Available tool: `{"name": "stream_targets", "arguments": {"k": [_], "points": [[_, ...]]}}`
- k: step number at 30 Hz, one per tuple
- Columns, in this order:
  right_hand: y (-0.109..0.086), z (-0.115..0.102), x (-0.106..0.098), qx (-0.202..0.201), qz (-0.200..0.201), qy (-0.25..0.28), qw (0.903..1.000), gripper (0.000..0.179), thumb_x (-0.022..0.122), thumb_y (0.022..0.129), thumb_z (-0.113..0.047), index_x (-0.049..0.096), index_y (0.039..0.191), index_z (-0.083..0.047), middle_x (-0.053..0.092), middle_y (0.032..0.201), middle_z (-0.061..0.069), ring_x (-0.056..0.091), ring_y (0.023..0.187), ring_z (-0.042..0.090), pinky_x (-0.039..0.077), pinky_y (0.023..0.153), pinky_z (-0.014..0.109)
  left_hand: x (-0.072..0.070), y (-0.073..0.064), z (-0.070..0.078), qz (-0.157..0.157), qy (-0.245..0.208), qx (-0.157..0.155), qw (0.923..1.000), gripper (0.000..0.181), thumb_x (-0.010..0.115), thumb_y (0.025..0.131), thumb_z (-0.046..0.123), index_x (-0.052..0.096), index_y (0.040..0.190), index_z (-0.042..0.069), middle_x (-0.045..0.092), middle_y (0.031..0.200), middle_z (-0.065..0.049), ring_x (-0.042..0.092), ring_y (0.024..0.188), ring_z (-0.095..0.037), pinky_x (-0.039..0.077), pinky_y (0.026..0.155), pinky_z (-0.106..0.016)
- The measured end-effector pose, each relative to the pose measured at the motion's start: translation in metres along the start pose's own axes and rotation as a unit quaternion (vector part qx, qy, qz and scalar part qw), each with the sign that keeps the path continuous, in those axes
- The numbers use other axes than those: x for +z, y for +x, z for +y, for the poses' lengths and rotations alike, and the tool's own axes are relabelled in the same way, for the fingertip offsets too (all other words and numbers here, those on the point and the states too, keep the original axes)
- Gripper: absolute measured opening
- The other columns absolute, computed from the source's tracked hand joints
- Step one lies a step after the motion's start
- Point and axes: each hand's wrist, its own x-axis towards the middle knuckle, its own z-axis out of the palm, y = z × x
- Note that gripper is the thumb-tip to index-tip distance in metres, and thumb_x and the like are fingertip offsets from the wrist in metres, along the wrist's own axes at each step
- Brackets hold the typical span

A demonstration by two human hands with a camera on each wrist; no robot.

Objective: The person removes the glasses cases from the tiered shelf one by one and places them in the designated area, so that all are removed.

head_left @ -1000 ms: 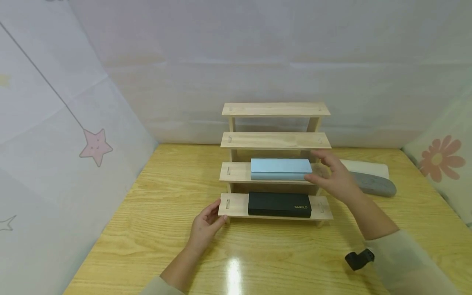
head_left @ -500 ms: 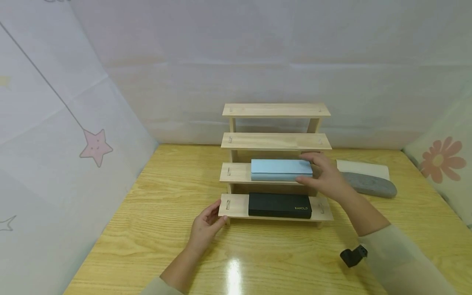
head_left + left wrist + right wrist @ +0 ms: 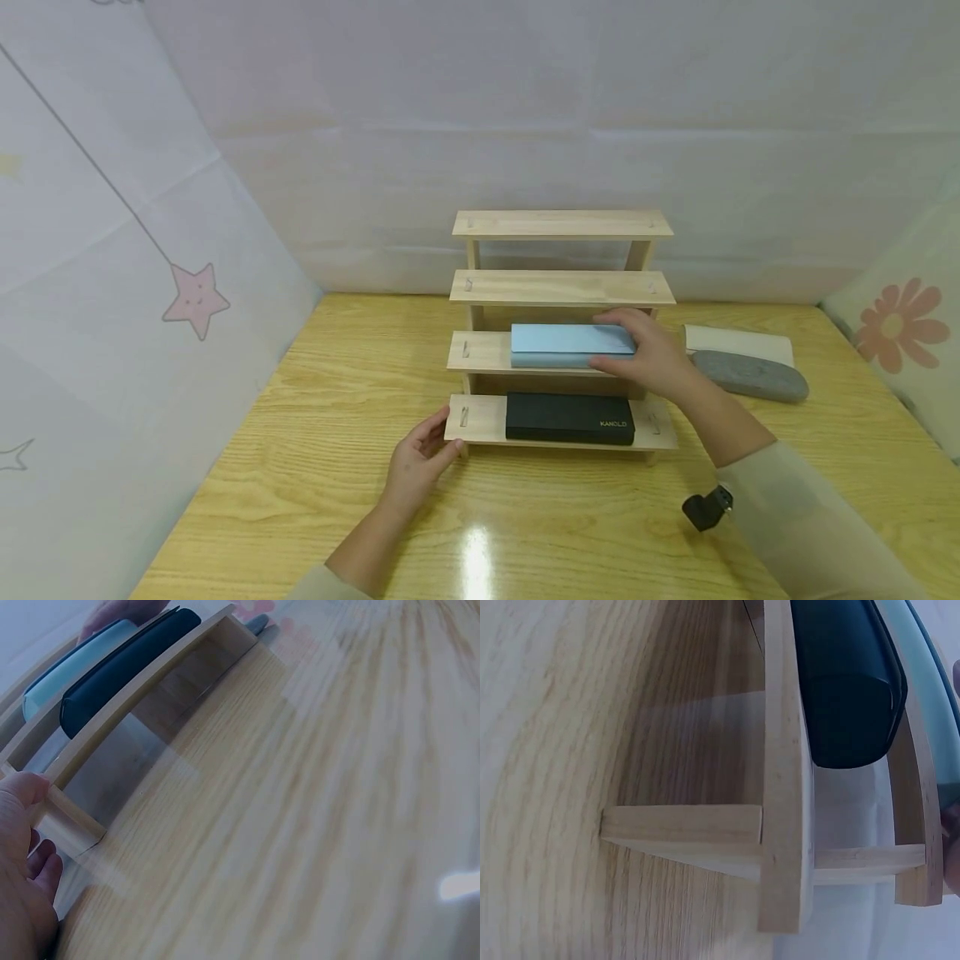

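Observation:
A four-tier wooden display rack (image 3: 562, 287) stands on the table. On its second tier from the bottom lies a light blue glasses case (image 3: 566, 340). My right hand (image 3: 654, 357) holds the right end of that case, thumb at the front and fingers behind. A black glasses case (image 3: 562, 417) with gold lettering lies on the lowest tier, also seen in the left wrist view as a dark case (image 3: 127, 671). My left hand (image 3: 414, 467) grips the left end of the lowest tier, thumb on the board (image 3: 71, 761) and fingers curled below.
Right of the rack, a grey glasses case (image 3: 750, 377) lies in front of a cream case (image 3: 738, 342). A black wrist device (image 3: 707, 508) hangs below the right sleeve. The wooden table (image 3: 315, 400) meets a pale cloth backdrop (image 3: 390, 167).
My right hand has moved left, from the right end of the light blue case to farther over it, and its thumb and fingers have closed in. The left hand has stayed put.

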Motion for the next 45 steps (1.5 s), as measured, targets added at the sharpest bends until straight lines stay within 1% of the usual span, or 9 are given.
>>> {"name": "stream_targets", "arguments": {"k": [7,13,19,25,29,38,45], "points": [[0.005,-0.001,0.005,-0.002,-0.018,0.025,0.9995,0.067,0.080,0.081,-0.036,0.055,0.136,-0.007,0.047,0.145,0.015,0.043,0.133,0.038,0.036,0.110,0.060,0.000,-0.001,0.000,0.000,0.003,0.001,1.0000,0.058,0.072,0.089,0.012,0.050,0.141,0.002,0.052,0.143,-0.017,0.052,0.131,-0.033,0.049,0.104,-0.026],[0.007,-0.002,0.006,0.005,-0.031,0.022,0.9993,0.069,0.080,0.081,-0.041,0.054,0.136,-0.008,0.047,0.144,0.015,0.043,0.131,0.037,0.037,0.109,0.059,0.000,-0.001,0.000,0.002,0.008,-0.001,1.0000,0.058,0.073,0.088,0.011,0.050,0.141,0.002,0.052,0.143,-0.016,0.051,0.132,-0.033,0.049,0.105,-0.028],[0.009,-0.004,0.007,0.008,-0.039,-0.003,0.9992,0.075,0.080,0.079,-0.045,0.053,0.139,-0.010,0.048,0.143,0.014,0.045,0.130,0.037,0.039,0.106,0.060,0.000,0.000,-0.002,0.001,0.006,0.003,1.0000,0.059,0.073,0.088,0.011,0.049,0.141,0.001,0.050,0.145,-0.017,0.050,0.133,-0.033,0.047,0.106,-0.027],[0.011,-0.004,0.007,0.014,-0.044,-0.030,0.9985,0.078,0.082,0.076,-0.048,0.052,0.140,-0.014,0.052,0.140,0.011,0.049,0.124,0.033,0.043,0.103,0.057,0.000,0.000,-0.001,-0.002,0.004,0.004,1.0000,0.059,0.072,0.089,0.012,0.049,0.141,0.001,0.051,0.144,-0.018,0.051,0.132,-0.034,0.049,0.104,-0.026],[0.012,-0.004,0.008,0.011,-0.042,-0.036,0.9984,0.080,0.083,0.075,-0.048,0.053,0.140,-0.013,0.055,0.135,0.011,0.051,0.117,0.032,0.045,0.098,0.055,0.000,-0.001,0.001,-0.002,0.002,0.004,1.0000,0.058,0.072,0.089,0.011,0.048,0.141,0.001,0.051,0.144,-0.019,0.051,0.132,-0.035,0.049,0.103,-0.025],[0.010,-0.001,0.010,0.005,-0.021,-0.041,0.9989,0.076,0.084,0.074,-0.044,0.056,0.137,-0.012,0.056,0.133,0.013,0.051,0.117,0.033,0.045,0.098,0.055,0.000,-0.001,0.000,-0.007,-0.005,-0.002,1.0000,0.060,0.072,0.089,0.011,0.047,0.142,0.000,0.050,0.144,-0.019,0.050,0.132,-0.036,0.050,0.102,-0.023],[0.008,-0.001,0.008,0.014,-0.015,-0.018,0.9996,0.076,0.086,0.073,-0.041,0.056,0.136,-0.010,0.052,0.139,0.016,0.049,0.123,0.036,0.043,0.102,0.058,-0.001,0.000,-0.002,-0.006,-0.003,0.000,1.0000,0.060,0.073,0.089,0.013,0.047,0.142,0.001,0.051,0.144,-0.019,0.050,0.132,-0.035,0.049,0.103,-0.024]]}}
